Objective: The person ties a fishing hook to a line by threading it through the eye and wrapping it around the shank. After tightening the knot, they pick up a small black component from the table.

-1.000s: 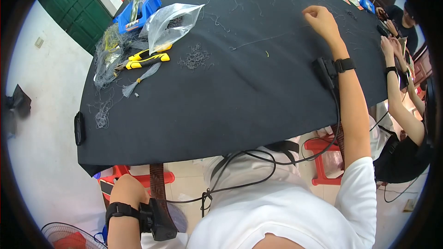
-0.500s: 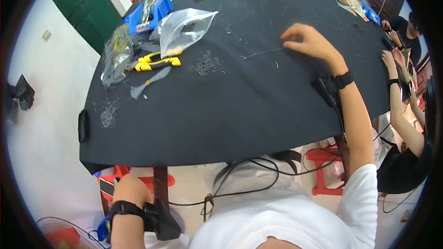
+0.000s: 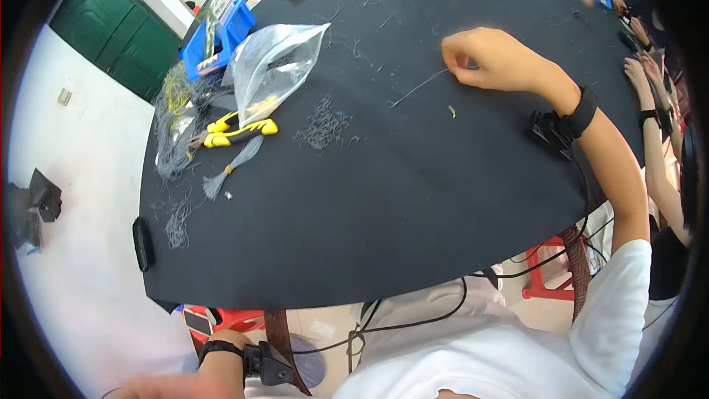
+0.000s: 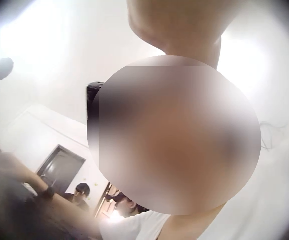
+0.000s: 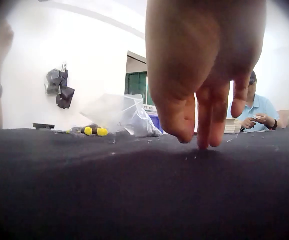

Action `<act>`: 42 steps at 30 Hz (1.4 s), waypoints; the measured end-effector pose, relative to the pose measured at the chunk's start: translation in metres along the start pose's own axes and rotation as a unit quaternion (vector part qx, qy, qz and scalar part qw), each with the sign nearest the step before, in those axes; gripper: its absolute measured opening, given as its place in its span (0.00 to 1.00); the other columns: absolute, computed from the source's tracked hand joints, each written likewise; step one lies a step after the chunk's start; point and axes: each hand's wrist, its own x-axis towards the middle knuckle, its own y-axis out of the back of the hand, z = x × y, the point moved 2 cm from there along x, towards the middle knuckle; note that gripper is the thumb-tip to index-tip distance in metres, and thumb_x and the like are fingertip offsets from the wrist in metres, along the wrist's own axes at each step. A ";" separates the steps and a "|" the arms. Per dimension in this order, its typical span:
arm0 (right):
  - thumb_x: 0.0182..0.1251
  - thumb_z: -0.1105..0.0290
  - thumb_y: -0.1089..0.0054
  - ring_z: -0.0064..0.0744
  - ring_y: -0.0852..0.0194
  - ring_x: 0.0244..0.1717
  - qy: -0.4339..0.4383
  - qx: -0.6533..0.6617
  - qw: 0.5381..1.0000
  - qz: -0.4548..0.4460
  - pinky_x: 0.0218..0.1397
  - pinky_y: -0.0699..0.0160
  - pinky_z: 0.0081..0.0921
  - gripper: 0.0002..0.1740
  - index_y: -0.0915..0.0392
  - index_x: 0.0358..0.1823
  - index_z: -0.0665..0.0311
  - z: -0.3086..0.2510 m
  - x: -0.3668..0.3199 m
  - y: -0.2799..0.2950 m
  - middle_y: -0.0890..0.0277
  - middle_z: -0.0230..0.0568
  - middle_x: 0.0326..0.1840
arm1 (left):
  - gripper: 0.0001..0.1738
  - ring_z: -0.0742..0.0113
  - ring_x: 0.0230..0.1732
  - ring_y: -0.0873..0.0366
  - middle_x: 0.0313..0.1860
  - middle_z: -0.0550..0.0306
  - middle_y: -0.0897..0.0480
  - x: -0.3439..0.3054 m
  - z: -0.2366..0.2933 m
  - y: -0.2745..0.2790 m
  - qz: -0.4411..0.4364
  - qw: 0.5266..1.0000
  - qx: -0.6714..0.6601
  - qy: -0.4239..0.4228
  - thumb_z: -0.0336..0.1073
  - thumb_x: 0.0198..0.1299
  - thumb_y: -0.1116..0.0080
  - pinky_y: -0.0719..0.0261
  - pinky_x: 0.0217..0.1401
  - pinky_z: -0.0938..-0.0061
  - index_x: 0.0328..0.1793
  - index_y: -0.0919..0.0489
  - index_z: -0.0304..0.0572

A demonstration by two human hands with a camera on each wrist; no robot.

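Observation:
My right hand is low over the black cloth with its thumb and index finger brought together. Between their tips runs the end of a thin grey strand that trails left over the cloth. In the right wrist view the fingers point straight down, their tips right at the table. My left hand is a blur at the bottom edge of the head view, its arm bent beside the table. Only part of it enters the left wrist view from above, so its fingers are hidden.
The black tablecloth carries a pile of short grey strands, yellow-handled pliers, a tied grey bundle, a plastic bag and a blue bin. A yellow scrap lies close to my right hand. Another person's arms are at right.
My right hand has come left and down to the strand, and the strand's near end has swung with it. My left hand has entered the head view at the bottom. The head view has shifted.

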 end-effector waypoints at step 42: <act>0.54 0.70 0.46 0.37 0.21 0.36 -0.156 -0.103 0.977 -0.102 0.38 0.25 0.33 0.08 0.22 0.35 0.60 0.225 0.036 0.066 0.21 0.40 0.31 | 0.10 0.75 0.31 0.26 0.33 0.55 0.19 -0.088 -0.185 -0.040 -0.299 0.504 -0.306 0.750 0.32 0.65 0.52 0.30 0.35 0.84 0.45 0.24 0.34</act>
